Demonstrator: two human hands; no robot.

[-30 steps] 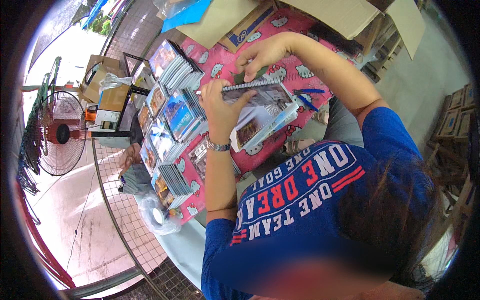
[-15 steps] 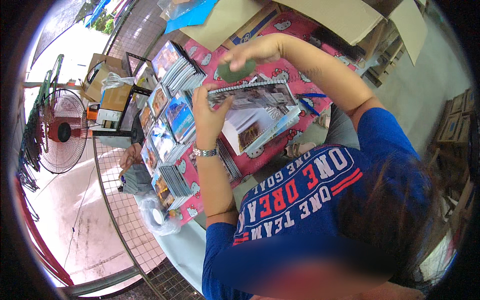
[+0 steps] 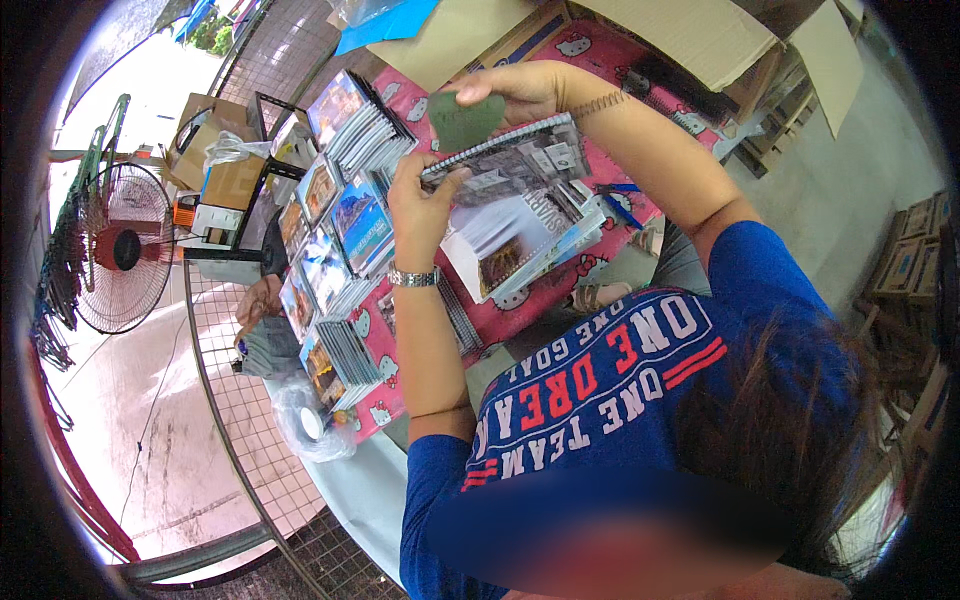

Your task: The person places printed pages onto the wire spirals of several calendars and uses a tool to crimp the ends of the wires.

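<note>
My left hand [image 3: 420, 205] grips a spiral-bound booklet [image 3: 515, 165] by its left end, thumb on the front and fingers behind, holding it tilted up with the binding along the top. A length of wire coil [image 3: 600, 103] sticks out past the right end of the binding, beside my right forearm. Just above the binding, my right hand [image 3: 515, 88] pinches a dark green pad [image 3: 465, 125]. Below the held booklet lies a stack of similar booklets [image 3: 520, 245] with printed covers. Blue-handled pliers [image 3: 625, 208] rest to the right of that stack.
Stacks of booklets [image 3: 362, 225] line the table's left side on a pink patterned cloth [image 3: 525, 320]. Another person's hand [image 3: 262, 300] shows beyond them. Cardboard sheets [image 3: 690, 40] lie at the far edge. A standing fan [image 3: 125, 250] and wire mesh [image 3: 235, 370] are at left.
My left hand has tilted and lifted the booklet's right end. The coil's end now shows beyond the binding. My right hand has turned, so more of the green pad hangs in view.
</note>
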